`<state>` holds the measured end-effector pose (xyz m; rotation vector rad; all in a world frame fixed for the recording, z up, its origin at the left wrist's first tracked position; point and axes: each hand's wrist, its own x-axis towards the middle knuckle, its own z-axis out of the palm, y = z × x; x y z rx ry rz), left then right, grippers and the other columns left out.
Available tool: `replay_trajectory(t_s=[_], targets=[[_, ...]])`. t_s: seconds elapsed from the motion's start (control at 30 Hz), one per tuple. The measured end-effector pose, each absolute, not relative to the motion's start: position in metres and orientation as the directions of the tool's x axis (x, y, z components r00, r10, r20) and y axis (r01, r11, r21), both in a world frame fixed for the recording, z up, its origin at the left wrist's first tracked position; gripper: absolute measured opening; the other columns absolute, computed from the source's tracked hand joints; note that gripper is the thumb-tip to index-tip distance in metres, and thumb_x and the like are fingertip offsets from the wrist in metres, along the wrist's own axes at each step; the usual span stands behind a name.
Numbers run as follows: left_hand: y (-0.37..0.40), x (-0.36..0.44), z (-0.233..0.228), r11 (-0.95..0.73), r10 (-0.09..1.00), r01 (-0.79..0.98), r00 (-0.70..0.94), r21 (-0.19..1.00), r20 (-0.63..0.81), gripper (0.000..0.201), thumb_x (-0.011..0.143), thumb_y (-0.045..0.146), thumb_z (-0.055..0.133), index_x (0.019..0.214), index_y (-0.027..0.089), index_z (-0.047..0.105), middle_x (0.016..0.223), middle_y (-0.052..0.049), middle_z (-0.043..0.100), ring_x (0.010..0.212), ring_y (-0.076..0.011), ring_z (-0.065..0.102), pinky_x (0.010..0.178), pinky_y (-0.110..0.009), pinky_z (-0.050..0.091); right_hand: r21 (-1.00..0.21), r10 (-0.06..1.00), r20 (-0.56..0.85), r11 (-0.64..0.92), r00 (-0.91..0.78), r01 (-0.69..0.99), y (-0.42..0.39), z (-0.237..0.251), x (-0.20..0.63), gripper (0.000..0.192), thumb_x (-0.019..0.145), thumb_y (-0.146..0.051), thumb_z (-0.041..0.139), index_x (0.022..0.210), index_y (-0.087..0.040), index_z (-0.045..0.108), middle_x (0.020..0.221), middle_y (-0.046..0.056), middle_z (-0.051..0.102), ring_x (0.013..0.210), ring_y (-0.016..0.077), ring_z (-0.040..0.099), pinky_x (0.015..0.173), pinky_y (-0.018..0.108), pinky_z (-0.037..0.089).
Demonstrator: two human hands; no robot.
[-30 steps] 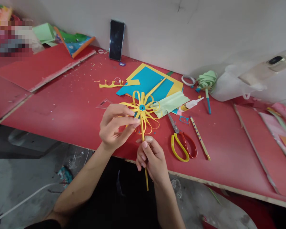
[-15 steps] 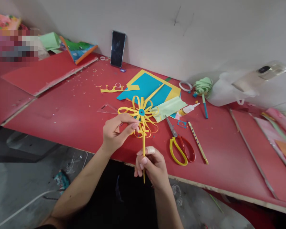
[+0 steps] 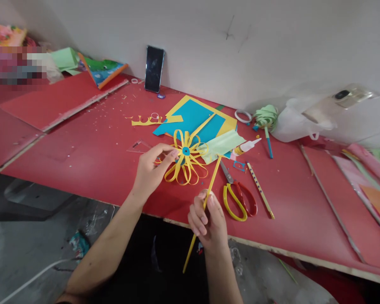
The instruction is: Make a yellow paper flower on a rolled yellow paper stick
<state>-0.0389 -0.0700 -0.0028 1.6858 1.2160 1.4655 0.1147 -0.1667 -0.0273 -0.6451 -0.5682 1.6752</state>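
Observation:
A yellow paper flower with looped strip petals and a round blue centre is in front of me over the red table. My left hand pinches it by the petals left of its centre, thumb and forefinger closed. In my right hand, fingers wrapped round, is a thin yellow stick. It tilts up to the right, apart from the flower, and its lower end hangs over my lap. Scissors with one yellow and one red handle lie right of that hand. A pencil lies beyond them.
Blue and yellow paper sheets, a pale green strip and a glue bottle lie behind the flower. A phone leans on the wall. At the back right are a green paper rose and a white plastic bag.
My right hand has swung the stick's top away from the flower to the right, from upright to tilted. My left hand's fingertips have shifted up to the petals near the flower's centre.

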Motion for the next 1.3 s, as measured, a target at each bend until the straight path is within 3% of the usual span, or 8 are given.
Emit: replay_trajectory(t_s=[0.2, 0.37, 0.5, 0.7, 0.8, 0.93, 1.07, 1.3], targets=[[-0.046, -0.048, 0.004, -0.456, 0.887, 0.662, 0.288, 0.594, 0.36, 0.014, 0.092, 0.029, 0.056, 0.097, 0.02, 0.065, 0.1, -0.004, 0.07, 0.098, -0.0203, 0.062, 0.08, -0.032, 0.049, -0.538, 0.962, -0.196, -0.267, -0.189, -0.8, -0.16, -0.024, 0.119, 0.022, 0.096, -0.032, 0.049, 0.088, -0.02, 0.065, 0.051, -0.011, 0.023, 0.036, 0.003, 0.008, 0.031, 0.009, 0.026], [-0.027, -0.05, 0.014, -0.469, 0.88, 0.794, 0.38, 0.387, 0.285, 0.015, 0.091, 0.027, 0.057, 0.099, 0.018, 0.065, 0.1, -0.006, 0.07, 0.099, -0.0247, 0.06, 0.081, -0.036, 0.048, -0.505, 0.965, -0.207, -0.245, -0.159, -0.828, -0.159, -0.023, 0.119, 0.016, 0.092, -0.027, 0.05, 0.097, -0.021, 0.064, 0.051, -0.011, 0.022, 0.037, 0.0044, 0.008, 0.033, 0.01, 0.025], [-0.006, -0.042, 0.014, -0.499, 0.866, 0.795, 0.439, 0.346, 0.24, 0.014, 0.087, 0.029, 0.061, 0.092, 0.017, 0.067, 0.088, -0.006, 0.068, 0.094, -0.0251, 0.059, 0.081, -0.037, 0.046, -0.546, 0.978, -0.198, -0.162, -0.062, -0.822, -0.158, -0.022, 0.115, 0.019, 0.092, -0.022, 0.053, 0.108, -0.029, 0.059, 0.056, -0.011, 0.029, 0.039, 0.0045, 0.008, 0.034, 0.008, 0.025], [0.012, -0.031, -0.007, -0.479, 0.878, 0.826, 0.461, 0.297, 0.133, 0.02, 0.082, 0.033, 0.067, 0.091, 0.016, 0.063, 0.096, -0.009, 0.066, 0.094, -0.027, 0.059, 0.081, -0.037, 0.044, -0.608, 0.98, -0.193, -0.075, 0.056, -0.79, -0.158, -0.023, 0.117, 0.008, 0.09, -0.024, 0.053, 0.091, -0.028, 0.06, 0.072, -0.006, 0.051, 0.04, 0.0034, 0.022, 0.038, 0.012, 0.034], [0.013, -0.033, -0.015, -0.465, 0.885, 0.817, 0.442, 0.342, 0.145, 0.023, 0.08, 0.033, 0.069, 0.093, 0.017, 0.059, 0.096, -0.008, 0.067, 0.095, -0.0267, 0.06, 0.08, -0.036, 0.043, -0.657, 0.962, -0.215, -0.016, 0.167, -0.754, -0.162, -0.028, 0.121, 0.017, 0.086, -0.026, 0.054, 0.1, -0.031, 0.062, 0.093, -0.001, 0.062, 0.051, 0.0072, 0.042, 0.042, 0.017, 0.039], [0.015, -0.036, -0.018, -0.426, 0.892, 0.754, 0.441, 0.5, 0.095, 0.023, 0.077, 0.027, 0.07, 0.094, 0.019, 0.057, 0.087, -0.004, 0.069, 0.09, -0.0234, 0.061, 0.076, -0.033, 0.044, -0.767, 0.94, -0.147, 0.088, 0.308, -0.636, -0.167, -0.031, 0.119, 0.026, 0.083, -0.022, 0.061, 0.107, -0.034, 0.061, 0.114, 0.003, 0.065, 0.071, 0.0115, 0.058, 0.045, 0.018, 0.043], [0.018, -0.036, -0.02, -0.381, 0.885, 0.65, 0.463, 0.658, 0.055, 0.021, 0.08, 0.029, 0.065, 0.096, 0.019, 0.056, 0.087, -0.004, 0.069, 0.086, -0.0194, 0.064, 0.073, -0.03, 0.045, -0.893, 0.943, 0.027, 0.173, 0.333, -0.416, -0.165, -0.025, 0.113, 0.016, 0.094, -0.03, 0.052, 0.106, -0.027, 0.062, 0.103, 0.005, 0.07, 0.067, 0.0145, 0.066, 0.051, 0.026, 0.052], [0.017, -0.031, -0.019, -0.377, 0.874, 0.627, 0.484, 0.682, 0.038, 0.035, 0.074, 0.03, 0.07, 0.105, 0.02, 0.056, 0.087, -0.003, 0.069, 0.081, -0.0202, 0.064, 0.068, -0.029, 0.044, -0.98, 0.917, 0.13, 0.176, 0.377, -0.091, -0.145, -0.011, 0.13, 0.028, 0.098, -0.038, 0.045, 0.092, -0.019, 0.065, 0.075, 0.003, 0.067, 0.062, 0.0149, 0.065, 0.056, 0.028, 0.053]])
